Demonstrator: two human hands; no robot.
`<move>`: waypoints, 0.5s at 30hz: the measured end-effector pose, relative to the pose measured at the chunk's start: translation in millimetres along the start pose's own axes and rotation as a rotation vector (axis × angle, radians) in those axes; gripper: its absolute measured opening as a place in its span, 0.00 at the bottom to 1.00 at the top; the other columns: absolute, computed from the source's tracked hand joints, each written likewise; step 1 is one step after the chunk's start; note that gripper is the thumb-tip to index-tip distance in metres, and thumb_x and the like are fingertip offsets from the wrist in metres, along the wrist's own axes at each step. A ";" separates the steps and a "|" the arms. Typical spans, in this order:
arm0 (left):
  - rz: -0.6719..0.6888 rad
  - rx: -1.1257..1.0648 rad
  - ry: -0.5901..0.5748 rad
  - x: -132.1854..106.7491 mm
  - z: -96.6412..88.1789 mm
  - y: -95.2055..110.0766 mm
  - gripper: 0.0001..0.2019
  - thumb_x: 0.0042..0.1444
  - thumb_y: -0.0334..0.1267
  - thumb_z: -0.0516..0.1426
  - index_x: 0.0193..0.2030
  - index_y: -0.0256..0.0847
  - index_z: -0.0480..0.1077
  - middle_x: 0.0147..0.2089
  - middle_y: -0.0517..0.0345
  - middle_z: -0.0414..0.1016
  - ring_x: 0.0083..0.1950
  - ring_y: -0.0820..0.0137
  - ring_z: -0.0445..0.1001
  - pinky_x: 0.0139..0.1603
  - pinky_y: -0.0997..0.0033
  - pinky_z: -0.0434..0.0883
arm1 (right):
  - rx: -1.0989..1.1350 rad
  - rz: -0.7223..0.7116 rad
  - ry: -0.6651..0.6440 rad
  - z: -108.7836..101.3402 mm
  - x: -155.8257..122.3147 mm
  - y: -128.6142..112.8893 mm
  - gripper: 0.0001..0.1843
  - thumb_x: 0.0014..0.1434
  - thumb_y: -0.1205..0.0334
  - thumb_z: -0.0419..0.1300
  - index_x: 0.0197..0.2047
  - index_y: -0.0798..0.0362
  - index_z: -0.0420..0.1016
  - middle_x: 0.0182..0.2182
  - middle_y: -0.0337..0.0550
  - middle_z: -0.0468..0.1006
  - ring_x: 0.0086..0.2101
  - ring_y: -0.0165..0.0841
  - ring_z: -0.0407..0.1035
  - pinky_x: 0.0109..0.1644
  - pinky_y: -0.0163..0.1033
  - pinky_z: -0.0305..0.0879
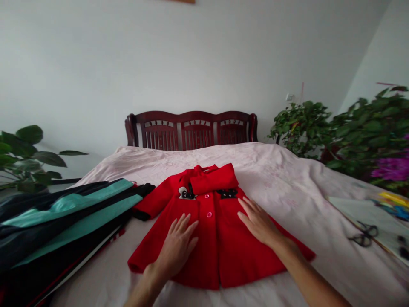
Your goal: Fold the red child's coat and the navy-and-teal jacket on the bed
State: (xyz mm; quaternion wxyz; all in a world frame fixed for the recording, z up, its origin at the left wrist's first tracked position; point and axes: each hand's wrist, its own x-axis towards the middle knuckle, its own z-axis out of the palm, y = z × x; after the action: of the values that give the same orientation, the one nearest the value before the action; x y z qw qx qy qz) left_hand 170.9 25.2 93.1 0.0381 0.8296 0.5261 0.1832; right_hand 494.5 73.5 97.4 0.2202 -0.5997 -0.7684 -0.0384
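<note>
A small red coat [220,251] with pink buttons and black trim lies front-up on the pale pink bed sheet [281,179]. Its right sleeve is folded across the chest; the other sleeve stretches out to the left. My left hand [177,245] lies flat on the coat's left front panel, fingers spread. My right hand [258,221] rests flat on the right front panel, fingers stretched toward the collar. Neither hand holds anything.
A pile of dark and teal garments [60,226] lies on the bed's left side. Black scissors [364,234] rest on papers at the right edge. A dark wooden headboard [191,128] stands behind. Potted plants [361,128] flank the bed.
</note>
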 end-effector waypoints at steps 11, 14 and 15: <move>0.048 0.124 -0.062 -10.9 33.5 -6.7 0.28 0.66 0.45 0.52 0.72 0.57 0.53 0.75 0.53 0.53 0.75 0.58 0.51 0.73 0.46 0.53 | -0.137 0.010 -0.065 48.1 -18.2 12.5 0.30 0.67 0.48 0.48 0.68 0.50 0.64 0.69 0.47 0.60 0.68 0.44 0.50 0.70 0.55 0.50; 0.035 0.115 -0.074 -9.8 30.2 -4.1 0.28 0.65 0.45 0.53 0.72 0.57 0.54 0.75 0.54 0.52 0.75 0.58 0.51 0.73 0.46 0.53 | -0.121 0.015 -0.058 47.2 -15.4 12.7 0.29 0.67 0.49 0.48 0.67 0.50 0.65 0.68 0.46 0.61 0.68 0.44 0.51 0.70 0.55 0.51; 0.030 0.111 -0.077 -9.5 29.2 -3.3 0.28 0.65 0.45 0.52 0.71 0.57 0.54 0.75 0.54 0.53 0.75 0.58 0.51 0.73 0.46 0.53 | -0.116 0.015 -0.060 46.7 -15.0 12.9 0.29 0.67 0.49 0.48 0.67 0.50 0.65 0.68 0.46 0.61 0.68 0.44 0.52 0.70 0.55 0.52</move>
State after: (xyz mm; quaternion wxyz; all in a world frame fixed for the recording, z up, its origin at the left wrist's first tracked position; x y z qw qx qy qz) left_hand 174.5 22.0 62.7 0.0097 0.8448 0.5208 0.1221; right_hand 495.7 78.6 46.9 0.1622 -0.6182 -0.7665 -0.0633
